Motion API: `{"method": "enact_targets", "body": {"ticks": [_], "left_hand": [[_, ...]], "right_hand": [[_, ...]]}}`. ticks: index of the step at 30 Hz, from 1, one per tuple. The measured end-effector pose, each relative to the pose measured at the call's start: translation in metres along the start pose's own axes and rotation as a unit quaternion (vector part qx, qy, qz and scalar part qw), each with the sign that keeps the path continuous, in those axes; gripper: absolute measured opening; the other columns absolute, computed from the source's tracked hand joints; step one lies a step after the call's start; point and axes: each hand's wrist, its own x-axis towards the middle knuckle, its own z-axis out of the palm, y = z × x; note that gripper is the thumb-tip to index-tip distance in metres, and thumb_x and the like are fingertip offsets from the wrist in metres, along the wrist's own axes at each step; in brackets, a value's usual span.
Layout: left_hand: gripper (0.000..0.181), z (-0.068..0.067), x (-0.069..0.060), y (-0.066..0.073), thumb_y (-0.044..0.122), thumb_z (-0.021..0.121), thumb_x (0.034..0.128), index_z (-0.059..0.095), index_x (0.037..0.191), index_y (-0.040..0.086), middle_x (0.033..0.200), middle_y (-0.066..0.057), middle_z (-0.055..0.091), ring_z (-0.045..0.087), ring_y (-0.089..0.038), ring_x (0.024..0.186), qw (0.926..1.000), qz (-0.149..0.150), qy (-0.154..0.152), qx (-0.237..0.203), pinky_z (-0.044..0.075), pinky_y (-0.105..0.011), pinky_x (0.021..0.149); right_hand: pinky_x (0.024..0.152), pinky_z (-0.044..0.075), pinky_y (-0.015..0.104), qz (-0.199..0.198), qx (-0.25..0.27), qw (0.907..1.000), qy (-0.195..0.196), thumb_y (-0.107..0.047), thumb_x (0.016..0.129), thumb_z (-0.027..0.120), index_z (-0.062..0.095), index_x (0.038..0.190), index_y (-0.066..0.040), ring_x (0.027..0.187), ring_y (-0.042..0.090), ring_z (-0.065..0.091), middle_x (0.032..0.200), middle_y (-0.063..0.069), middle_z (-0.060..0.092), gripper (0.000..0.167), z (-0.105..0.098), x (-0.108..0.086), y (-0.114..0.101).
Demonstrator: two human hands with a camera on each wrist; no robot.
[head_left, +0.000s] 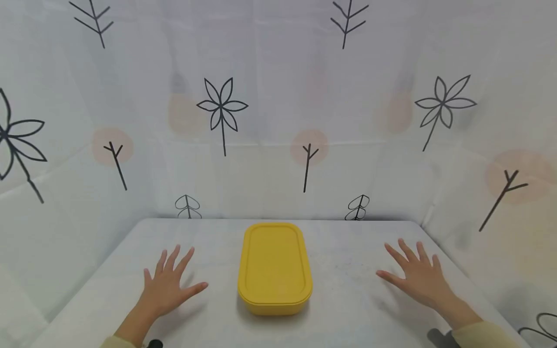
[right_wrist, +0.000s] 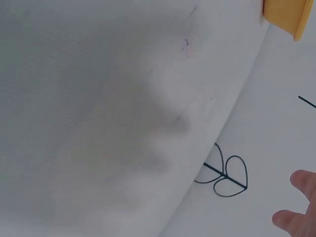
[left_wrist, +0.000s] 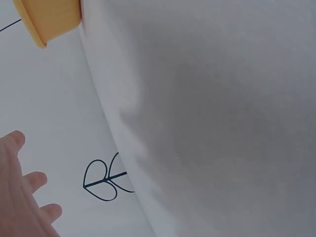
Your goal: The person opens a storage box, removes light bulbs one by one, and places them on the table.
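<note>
A yellow lidded container [head_left: 275, 263], oblong with rounded corners, stands on the white table in the head view, its lid on top. To its left hovers my left hand [head_left: 164, 290], fingers spread and holding nothing. My right hand [head_left: 419, 280] is on the other side, farther from the container, also spread with nothing in it. Both hands are apart from the container. The left wrist view catches a corner of the container [left_wrist: 52, 19] and part of the left hand [left_wrist: 22, 190]. In the right wrist view the container [right_wrist: 287, 15] and a few right fingertips [right_wrist: 291, 222] show at the edge.
The white table [head_left: 348, 290] has faint purple marks right of the container. A white curtain [head_left: 270, 179] printed with dark plant drawings and pale orange spots hangs behind the table and along both sides. Dark wrist straps show near both sleeves.
</note>
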Motion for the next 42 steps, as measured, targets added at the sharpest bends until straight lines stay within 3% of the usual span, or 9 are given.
{"method": "enact_targets", "body": {"ticks": [4, 12, 21, 29, 36, 42], "left_hand": [[0.096, 0.0, 0.0, 0.003, 0.074, 0.052, 0.074, 0.025, 0.148, 0.02, 0.15, -0.021, 0.014, 0.007, -0.049, 0.132, 0.9995, -0.011, -0.021, -0.019, 0.007, -0.078, 0.089], [0.097, -0.002, 0.006, 0.008, 0.072, 0.053, 0.0758, 0.022, 0.148, 0.015, 0.149, -0.024, 0.015, 0.012, -0.051, 0.131, 0.998, -0.011, -0.033, -0.053, 0.016, -0.075, 0.092], [0.1, -0.003, 0.01, 0.017, 0.067, 0.059, 0.0756, 0.018, 0.149, 0.013, 0.148, -0.025, 0.016, 0.019, -0.047, 0.131, 0.9912, -0.019, -0.048, -0.122, 0.028, -0.07, 0.092], [0.103, -0.002, 0.015, 0.022, 0.065, 0.065, 0.0722, 0.022, 0.147, 0.009, 0.145, -0.023, 0.025, 0.026, -0.042, 0.13, 0.9845, -0.014, -0.034, -0.171, 0.028, -0.063, 0.098], [0.098, -0.001, 0.019, 0.029, 0.056, 0.072, 0.0712, 0.027, 0.145, 0.011, 0.139, -0.021, 0.037, 0.04, -0.04, 0.122, 0.976, -0.034, -0.031, -0.213, 0.041, -0.058, 0.091], [0.098, 0.001, 0.023, 0.038, 0.057, 0.075, 0.0671, 0.031, 0.143, 0.013, 0.135, -0.019, 0.043, 0.045, -0.037, 0.119, 0.9677, -0.052, -0.031, -0.245, 0.047, -0.053, 0.086]], "right_hand": [[0.092, 0.005, 0.075, 0.011, 0.021, 0.9997, -0.004, -0.062, 0.085, 0.051, 0.036, 0.142, -0.009, 0.128, 0.058, 0.008, 0.144, 0.028, 0.025, 0.08, 0.0, 0.003, -0.006], [0.09, 0.019, 0.074, 0.023, 0.041, 0.9988, -0.012, -0.057, 0.087, 0.052, 0.039, 0.138, 0.001, 0.122, 0.062, 0.017, 0.139, 0.033, 0.03, 0.079, 0.001, 0.01, -0.012], [0.092, 0.021, 0.071, 0.033, 0.139, 0.9897, -0.011, -0.049, 0.09, 0.054, 0.038, 0.135, 0.01, 0.121, 0.057, 0.024, 0.136, 0.038, 0.029, 0.076, 0.003, 0.01, -0.019], [0.091, 0.029, 0.067, 0.04, 0.172, 0.9843, -0.008, -0.047, 0.09, 0.054, 0.039, 0.134, 0.009, 0.118, 0.053, 0.032, 0.132, 0.036, 0.037, 0.073, 0.005, 0.01, -0.03], [0.094, 0.031, 0.062, 0.048, 0.213, 0.9758, -0.006, -0.045, 0.091, 0.055, 0.039, 0.134, 0.009, 0.121, 0.049, 0.035, 0.131, 0.033, 0.04, 0.07, 0.007, 0.013, -0.043], [0.092, 0.036, 0.06, 0.053, 0.237, 0.9701, -0.001, -0.044, 0.092, 0.054, 0.04, 0.135, 0.007, 0.119, 0.046, 0.039, 0.131, 0.031, 0.041, 0.068, 0.011, 0.016, -0.052]]}}
